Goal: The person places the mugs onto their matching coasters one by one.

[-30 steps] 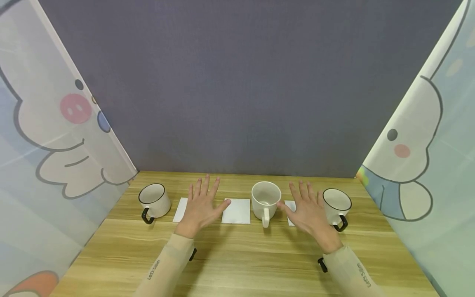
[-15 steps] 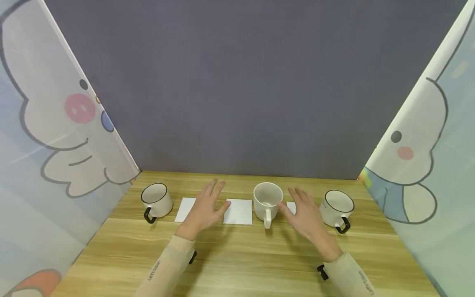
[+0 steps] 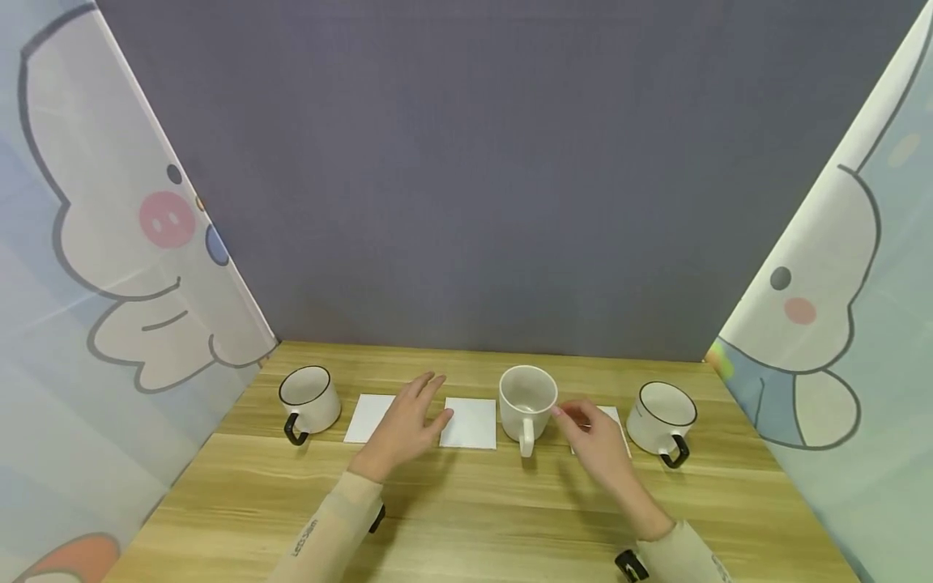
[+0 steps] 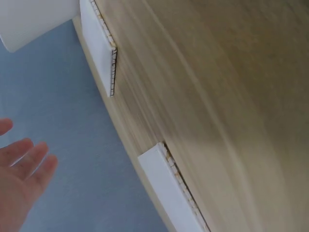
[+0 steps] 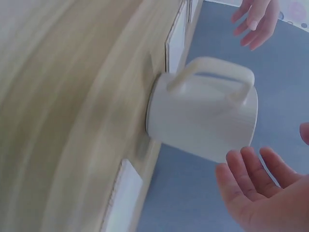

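A plain white mug (image 3: 527, 402) stands in the middle of the wooden table (image 3: 481, 510), handle toward me. My right hand (image 3: 586, 429) hovers just to its right with loosely bent fingers and holds nothing; in the right wrist view its fingers (image 5: 251, 186) are close to the mug (image 5: 203, 116) without touching it. It partly covers a white square coaster (image 3: 615, 419). My left hand (image 3: 410, 417) is relaxed and empty, low over the table between the left coaster (image 3: 367, 418) and the middle coaster (image 3: 472, 423).
A black-rimmed mug (image 3: 309, 401) stands at the far left and another (image 3: 662, 417) at the far right, both with black handles. A grey wall (image 3: 474, 178) closes the back and cartoon-printed panels (image 3: 109, 283) close both sides. Bare wood lies in front.
Both hands were flat with spread fingers; now they have turned and relaxed. My right hand has drawn in beside the white mug, uncovering more of the right coaster.
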### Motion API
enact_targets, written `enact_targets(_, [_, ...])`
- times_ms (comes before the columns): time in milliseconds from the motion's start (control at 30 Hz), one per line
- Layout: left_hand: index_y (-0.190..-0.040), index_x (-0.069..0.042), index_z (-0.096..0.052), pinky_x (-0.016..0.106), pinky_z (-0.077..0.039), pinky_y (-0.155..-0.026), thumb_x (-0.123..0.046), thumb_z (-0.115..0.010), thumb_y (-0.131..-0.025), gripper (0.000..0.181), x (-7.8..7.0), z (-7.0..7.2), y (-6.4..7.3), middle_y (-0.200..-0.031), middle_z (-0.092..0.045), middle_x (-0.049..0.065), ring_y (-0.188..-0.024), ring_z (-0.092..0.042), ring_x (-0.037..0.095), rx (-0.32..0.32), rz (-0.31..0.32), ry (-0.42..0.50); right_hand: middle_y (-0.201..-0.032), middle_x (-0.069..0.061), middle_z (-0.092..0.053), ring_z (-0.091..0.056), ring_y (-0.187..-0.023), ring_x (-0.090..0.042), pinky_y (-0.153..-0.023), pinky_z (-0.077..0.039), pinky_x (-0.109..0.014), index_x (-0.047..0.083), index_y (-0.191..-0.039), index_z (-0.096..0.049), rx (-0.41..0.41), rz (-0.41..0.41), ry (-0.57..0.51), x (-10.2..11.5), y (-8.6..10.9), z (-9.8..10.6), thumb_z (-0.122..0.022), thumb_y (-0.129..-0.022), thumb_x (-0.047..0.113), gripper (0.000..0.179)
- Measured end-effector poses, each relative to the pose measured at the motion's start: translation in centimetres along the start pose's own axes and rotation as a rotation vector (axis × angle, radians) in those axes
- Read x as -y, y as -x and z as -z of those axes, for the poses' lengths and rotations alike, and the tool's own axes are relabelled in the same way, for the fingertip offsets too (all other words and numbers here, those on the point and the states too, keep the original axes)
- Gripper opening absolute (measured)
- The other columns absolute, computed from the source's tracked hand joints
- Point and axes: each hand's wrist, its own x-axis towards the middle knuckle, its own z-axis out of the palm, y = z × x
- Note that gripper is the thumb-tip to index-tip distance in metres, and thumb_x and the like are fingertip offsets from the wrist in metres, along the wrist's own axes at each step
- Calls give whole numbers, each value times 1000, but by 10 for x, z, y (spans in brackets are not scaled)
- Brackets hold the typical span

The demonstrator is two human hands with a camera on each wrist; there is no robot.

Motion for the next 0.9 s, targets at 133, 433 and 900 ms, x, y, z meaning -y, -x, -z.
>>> enact_targets(133, [-147, -2, -47, 61, -37, -110, -32, -59, -103, 55, 1, -3, -1, -152, -42, 24, -139, -40, 45, 28, -6, 16, -103, -8, -73, -65, -98, -22, -79, -53, -33, 3, -110, -73, 23, -72, -40, -1, 4, -3, -68, -99, 34, 33])
enact_targets(433, [-142, -1, -52, 55, -43, -105, -32, -62, -102, 52, 0, -7, -2, -142, -49, 20, -131, -49, 38, 65, -27, 3, -100, -16, -71, -68, -94, -30, -82, -59, -39, -6, -107, -70, 83, -203, -277, -1, 11, -13, -68, -99, 27, 35])
enact_targets(900, [-133, -2, -56, 49, -50, -98, -28, -63, -101, 42, 9, -11, -7, -135, -55, 13, -122, -56, 33, 114, -47, -22, -93, -15, -71, -69, -91, -28, -84, -59, -46, -12, -97, -68, 117, -272, -462, 0, 17, -28, -64, -100, 19, 31])
